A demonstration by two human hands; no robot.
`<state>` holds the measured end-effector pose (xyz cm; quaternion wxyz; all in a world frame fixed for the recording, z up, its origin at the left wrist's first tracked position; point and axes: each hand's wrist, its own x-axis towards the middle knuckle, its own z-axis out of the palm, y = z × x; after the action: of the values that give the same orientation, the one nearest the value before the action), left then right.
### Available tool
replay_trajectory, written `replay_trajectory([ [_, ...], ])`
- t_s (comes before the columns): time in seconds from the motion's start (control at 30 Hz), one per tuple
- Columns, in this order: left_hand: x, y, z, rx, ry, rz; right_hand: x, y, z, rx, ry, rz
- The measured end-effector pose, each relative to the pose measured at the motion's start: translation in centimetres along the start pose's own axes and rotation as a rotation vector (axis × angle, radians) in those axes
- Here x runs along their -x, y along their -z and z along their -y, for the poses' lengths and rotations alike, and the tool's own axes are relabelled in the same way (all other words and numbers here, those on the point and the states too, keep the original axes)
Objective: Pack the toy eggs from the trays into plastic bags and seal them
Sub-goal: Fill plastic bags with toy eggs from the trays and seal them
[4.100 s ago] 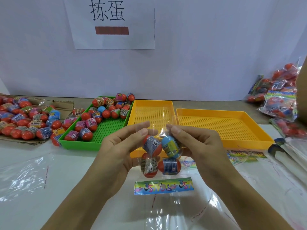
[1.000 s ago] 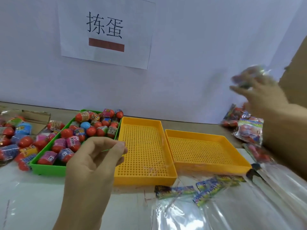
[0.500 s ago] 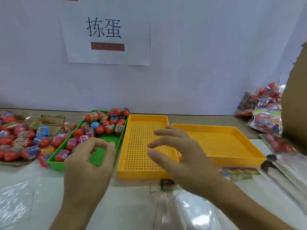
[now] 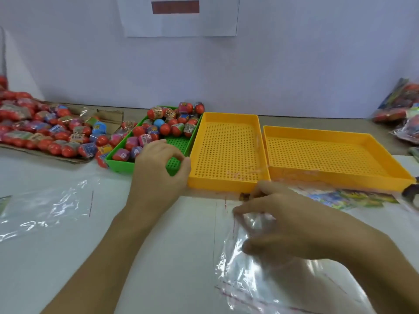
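The left hand hangs over the near corner of the green tray, fingers and thumb curled into a loose ring that holds nothing I can make out. The right hand sits at 5 o'clock on the white table, fingertips pinching the top edge of a clear plastic bag that lies flat under the wrist. The toy eggs fill the far end of the green tray at 11 o'clock; more spill over cardboard at 9 o'clock. 2 yellow trays stand side by side at 12 and 2 o'clock. Packed bags pile at 3 o'clock.
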<state>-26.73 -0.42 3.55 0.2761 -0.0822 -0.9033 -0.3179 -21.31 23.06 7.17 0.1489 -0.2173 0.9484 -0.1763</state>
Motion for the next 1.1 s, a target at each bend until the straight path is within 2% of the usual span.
replay_trajectory([
  [0.23, 0.3, 0.3, -1.8, 0.143, -0.179, -0.098, -0.9, -0.6, 0.2, 0.016, 0.088, -0.253],
  [0.37, 0.8, 0.4, -2.8, 0.337, -0.344, 0.012, -1.0, -0.1, 0.3, -0.02, 0.113, -0.347],
  [0.47, 1.2, 0.0, -3.1, 0.369, -0.372, 0.149, -0.3, 0.5, -0.1, -0.03, 0.129, -0.129],
  [0.53, 1.3, -0.2, -2.8, 0.365, -0.344, 0.184, 0.4, 1.3, -0.5, -0.003, 0.124, 0.017],
  [0.73, 1.1, 0.1, -2.5, 0.396, -0.301, 0.181, 1.7, 2.1, -0.9, 0.113, -0.002, 0.16],
  [0.87, 1.2, -0.1, -2.7, 0.409, -0.311, 0.211, 1.0, 1.6, -0.8, 0.119, 0.029, 0.041],
  [0.93, 1.4, -0.2, -2.9, 0.424, -0.322, 0.235, 0.7, 1.5, -0.6, 0.128, 0.068, -0.071],
  [1.03, 1.5, 0.0, -3.3, 0.519, -0.304, 0.299, 0.5, 1.8, -0.3, -0.024, 0.114, -0.345],
  [1.1, 1.6, 0.3, -3.6, 0.63, -0.224, 0.404, 0.4, 2.0, 0.0, -0.179, 0.128, -0.535],
])
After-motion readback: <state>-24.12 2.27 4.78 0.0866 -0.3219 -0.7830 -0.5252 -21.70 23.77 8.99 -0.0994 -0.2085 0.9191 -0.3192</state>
